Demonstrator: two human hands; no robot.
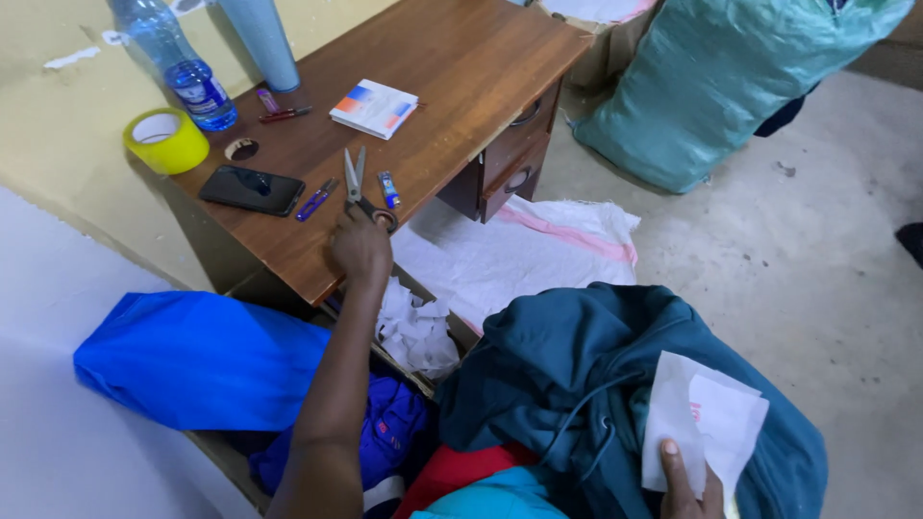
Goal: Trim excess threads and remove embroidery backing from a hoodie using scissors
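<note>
My left hand [361, 246] reaches onto the wooden desk [452, 67], fingers curled over the handles of a pair of scissors [357, 177] whose blades point away from me. At the bottom right, my right hand [686, 482] pinches white paper sheets [708, 419] with the thumb on top. They rest against a dark teal hoodie [577, 365] heaped in front of me. Red and light blue garments [461, 481] lie under the hoodie.
The desk holds a black phone [252, 189], yellow tape roll [165, 140], water bottle [187, 72], booklet [373, 107], blue clipper [315, 200] and small tube [387, 188]. Crumpled white paper [415, 332] fills a box below. A green sack [721, 67], a white sack [538, 250] and a blue bag [202, 360] surround me.
</note>
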